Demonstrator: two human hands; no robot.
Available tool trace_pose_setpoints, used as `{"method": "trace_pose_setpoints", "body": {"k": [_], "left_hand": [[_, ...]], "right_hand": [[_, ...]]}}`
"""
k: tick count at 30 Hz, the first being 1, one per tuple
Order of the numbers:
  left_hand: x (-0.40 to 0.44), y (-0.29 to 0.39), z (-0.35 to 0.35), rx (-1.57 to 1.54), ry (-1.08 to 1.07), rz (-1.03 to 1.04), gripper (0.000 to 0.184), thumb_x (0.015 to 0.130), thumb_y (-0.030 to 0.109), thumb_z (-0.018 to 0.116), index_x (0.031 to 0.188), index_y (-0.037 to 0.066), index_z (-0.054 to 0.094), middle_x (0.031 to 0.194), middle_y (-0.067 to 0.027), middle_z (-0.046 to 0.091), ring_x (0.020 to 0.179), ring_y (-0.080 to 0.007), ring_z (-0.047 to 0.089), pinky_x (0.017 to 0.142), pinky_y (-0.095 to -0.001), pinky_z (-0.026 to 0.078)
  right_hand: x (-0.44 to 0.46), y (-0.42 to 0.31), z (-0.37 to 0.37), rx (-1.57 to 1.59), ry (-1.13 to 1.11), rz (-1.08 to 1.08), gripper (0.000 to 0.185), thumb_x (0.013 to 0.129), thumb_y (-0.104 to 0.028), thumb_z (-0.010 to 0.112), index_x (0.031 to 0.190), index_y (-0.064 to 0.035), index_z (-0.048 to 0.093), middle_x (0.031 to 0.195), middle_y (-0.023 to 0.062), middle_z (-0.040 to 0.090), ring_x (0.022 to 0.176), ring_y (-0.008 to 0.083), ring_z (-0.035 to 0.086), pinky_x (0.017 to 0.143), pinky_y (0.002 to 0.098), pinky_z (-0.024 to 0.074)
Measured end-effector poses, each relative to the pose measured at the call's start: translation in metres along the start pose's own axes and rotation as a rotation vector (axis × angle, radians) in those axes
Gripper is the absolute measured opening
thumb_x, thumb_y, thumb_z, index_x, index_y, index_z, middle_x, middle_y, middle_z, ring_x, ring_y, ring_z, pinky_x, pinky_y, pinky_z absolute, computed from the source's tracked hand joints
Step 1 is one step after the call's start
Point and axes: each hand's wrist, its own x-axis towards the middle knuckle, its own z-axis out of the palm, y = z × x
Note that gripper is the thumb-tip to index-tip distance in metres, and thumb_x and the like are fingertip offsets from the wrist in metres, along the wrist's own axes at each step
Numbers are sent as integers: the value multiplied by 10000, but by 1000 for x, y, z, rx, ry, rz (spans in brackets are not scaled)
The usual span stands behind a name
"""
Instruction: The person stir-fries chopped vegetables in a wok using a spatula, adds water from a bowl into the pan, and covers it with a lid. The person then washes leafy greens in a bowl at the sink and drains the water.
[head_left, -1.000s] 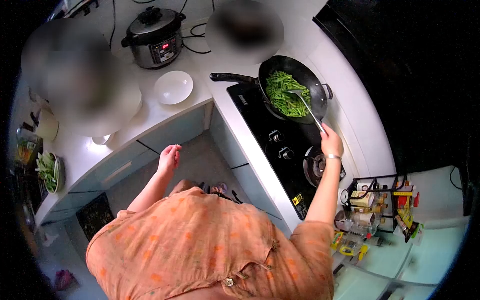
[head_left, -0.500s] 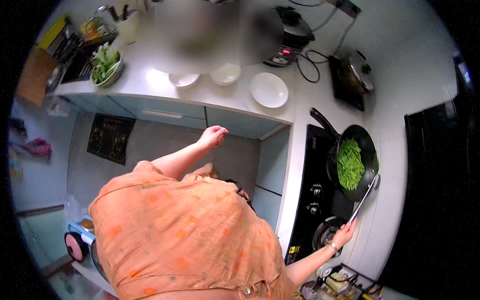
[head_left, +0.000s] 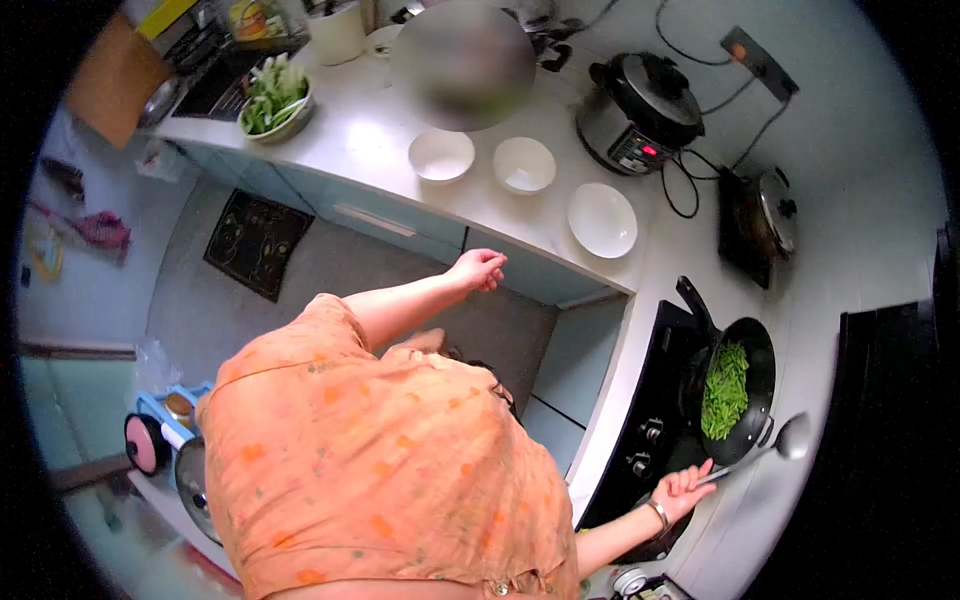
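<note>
My right hand [head_left: 683, 490] is wrapped round the handle of a metal ladle [head_left: 792, 437], whose bowl is outside the wok, beyond its rim on the right. Chopped green vegetables [head_left: 725, 392] lie in the black wok [head_left: 762, 365] on the black gas stove [head_left: 640, 425]. Held in the air in front of the counter, my left hand [head_left: 478, 270] has its fingers curled together; whether anything small is between them cannot be made out. Three white bowls, the left one [head_left: 441, 156], the middle one [head_left: 524, 166] and the right one [head_left: 602, 220], stand on the counter beyond it.
A pressure cooker [head_left: 640, 115] with cables stands at the back. Leafy greens [head_left: 273, 97] fill a bowl on the left of the counter [head_left: 350, 135]. A lidded pot [head_left: 776, 212] is near the wall. Jars are at the bottom edge, below my right arm.
The view has swung left. The ladle has come out of the vegetables and over the wok's rim to its outer side, still in my right hand. My left hand stays raised with curled fingers.
</note>
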Motion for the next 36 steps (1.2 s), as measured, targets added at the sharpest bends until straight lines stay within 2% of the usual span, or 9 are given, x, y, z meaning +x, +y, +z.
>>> {"method": "trace_pose_setpoints", "body": {"k": [5, 11, 15, 16, 19, 25, 29, 33, 36], "left_hand": [[81, 7, 40, 120, -88, 96, 504, 882, 193, 485, 1331, 49, 305, 810, -82, 592, 613, -155, 598, 534, -274, 498], [140, 37, 95, 247, 62, 64, 699, 830, 180, 534, 1387, 68, 127, 809, -132, 587, 601, -193, 612, 498, -312, 522], [182, 26, 112, 290, 128, 181, 511, 782, 24, 493, 1254, 22, 297, 764, -142, 585, 524, -207, 594, 399, -336, 489], [176, 27, 116, 246, 139, 286, 436, 756, -24, 474, 1170, 14, 343, 725, -147, 580, 477, -205, 578, 369, -334, 465], [185, 31, 138, 322, 132, 245, 465, 747, -35, 472, 1190, 13, 339, 681, -130, 579, 481, -202, 580, 371, -322, 462], [217, 18, 171, 135, 18, 138, 720, 804, 62, 549, 1381, 95, 120, 757, -121, 593, 579, -187, 593, 496, -313, 511], [239, -34, 170, 92, -17, 159, 688, 813, 112, 540, 1373, 51, 145, 814, -139, 596, 623, -185, 616, 562, -300, 539], [112, -3, 136, 108, -105, 153, 553, 812, 143, 558, 1304, 38, 328, 790, -114, 583, 618, -169, 602, 555, -292, 524], [58, -20, 84, 27, -43, 83, 439, 857, 151, 531, 1256, 33, 390, 918, -99, 585, 686, -146, 599, 593, -276, 516]], "right_hand": [[-38, 79, 103, 94, -435, 352, 450, 868, -461, 452, 1002, -32, 473, 568, -46, 276, 385, 43, 182, 331, 179, 176], [-28, 155, 147, -471, -307, 435, 276, 930, -306, 426, 962, -42, 502, 559, -46, 333, 372, 38, 236, 329, 179, 203], [35, 203, 70, -993, -263, 223, 159, 918, -216, 458, 917, -61, 493, 573, -37, 382, 422, 36, 345, 360, 187, 272], [51, 211, 42, -1348, -346, -68, 177, 889, -233, 502, 915, -58, 490, 594, 30, 487, 461, 143, 475, 432, 280, 381], [80, 207, 22, -1783, -285, -380, 205, 855, -256, 533, 927, -69, 490, 687, 114, 587, 601, 293, 574, 549, 397, 430], [120, 208, 6, -1995, -195, -384, 239, 841, -282, 537, 998, -109, 488, 781, 165, 616, 726, 366, 588, 604, 467, 432], [141, 213, -28, -2119, -130, -362, 287, 855, -294, 510, 1069, -108, 467, 858, 176, 616, 773, 369, 587, 641, 476, 438], [143, 208, -18, -2124, -220, -365, 265, 827, -221, 542, 1030, -54, 508, 1015, 184, 565, 953, 329, 536, 762, 457, 426], [147, 208, -29, -2242, -225, -479, 258, 781, -181, 595, 996, -55, 528, 960, 140, 531, 931, 323, 513, 742, 443, 439]]}}
